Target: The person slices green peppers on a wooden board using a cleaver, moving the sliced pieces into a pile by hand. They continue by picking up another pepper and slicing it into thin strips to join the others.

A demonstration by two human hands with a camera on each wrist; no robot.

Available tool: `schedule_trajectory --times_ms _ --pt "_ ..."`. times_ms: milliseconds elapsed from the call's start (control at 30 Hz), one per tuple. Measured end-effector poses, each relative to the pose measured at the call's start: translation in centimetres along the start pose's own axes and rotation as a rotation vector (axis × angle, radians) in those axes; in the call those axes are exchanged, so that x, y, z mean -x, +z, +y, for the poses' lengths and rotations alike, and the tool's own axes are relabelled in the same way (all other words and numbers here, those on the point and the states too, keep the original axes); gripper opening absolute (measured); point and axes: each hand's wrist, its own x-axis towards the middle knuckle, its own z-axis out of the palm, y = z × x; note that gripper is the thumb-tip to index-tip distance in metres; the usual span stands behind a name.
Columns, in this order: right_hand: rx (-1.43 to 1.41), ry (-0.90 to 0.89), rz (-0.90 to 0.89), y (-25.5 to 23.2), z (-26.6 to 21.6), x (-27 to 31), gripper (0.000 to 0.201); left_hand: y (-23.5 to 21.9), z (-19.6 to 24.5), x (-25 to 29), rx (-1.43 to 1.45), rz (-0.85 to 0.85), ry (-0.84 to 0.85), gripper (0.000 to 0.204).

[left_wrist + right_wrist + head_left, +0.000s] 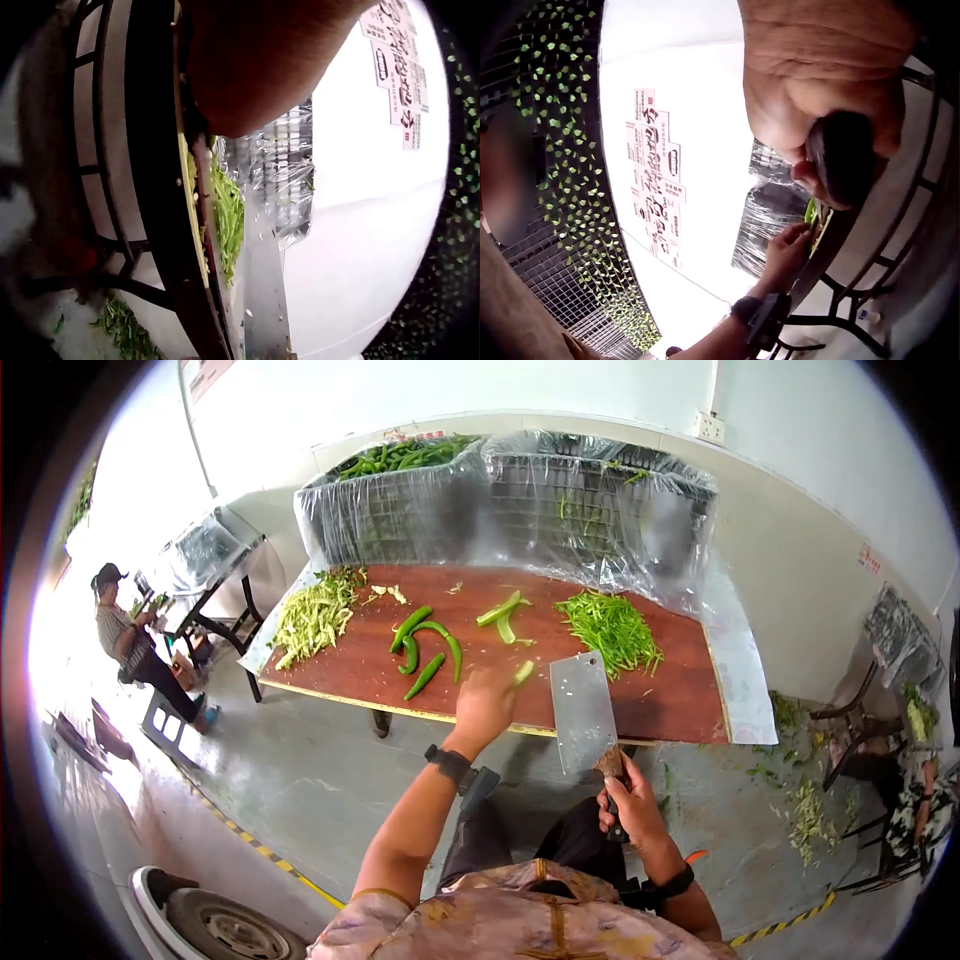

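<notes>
two grips differ: fingers of the right hand (632,804) wrap the cleaver (583,710) by its handle, likely for control; those of the left hand (487,703) seem to pinch a pale piece (523,674) by the near edge of the desk (690,685), perhaps steadying it. peppers (408,628) lie just beyond, handy; pale shreds (318,615) and green shreds (610,632) sit apart, presumably against mixing.

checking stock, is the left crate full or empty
Looks full: green peppers reach the rim of the left crate; its depths are hidden.

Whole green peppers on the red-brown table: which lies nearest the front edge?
The frontmost, straight green pepper, by the table's yellow edge; the other three green peppers lie farther back.
</notes>
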Motion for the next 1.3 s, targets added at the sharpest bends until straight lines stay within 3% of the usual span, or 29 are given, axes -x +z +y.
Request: schedule_trajectory --times_ms 100,400,567,1000,1067,1167,1300 --pt "0.038 0.016 0.0 0.0 -0.8 0.8 0.052 -0.5 1.4 0.1 0.006 -0.052 -0.083 0.013" --pt "-0.08 0.157 -0.094 0.1 -1.5 2.3 0.053 -0.5 1.1 1.5 0.082 -0.055 0.0 0.021" --pt "-0.087 0.203 -0.168 -0.3 -2.7 3.3 0.054 -0.4 1.2 1.6 0.071 -0.107 -0.117 0.019" --pt "-0.217 0.324 -0.205 -0.2 -3.2 3.6 0.047 -2.4 1.2 1.8 0.202 -0.097 -0.057 0.023" --pt "-0.211 0.323 -0.199 0.1 -3.3 3.8 0.047 -2.4 1.3 2.2 0.217 -0.136 -0.167 0.017" --pt "-0.215 0.325 -0.199 0.4 -3.6 4.2 0.047 -2.4 1.7 2.3 0.167 -0.043 -0.152 0.012" --pt "-0.336 0.381 -0.243 0.2 -3.2 3.9 0.043 -1.6 1.4 2.7 0.133 -0.052 -0.216 0.016"
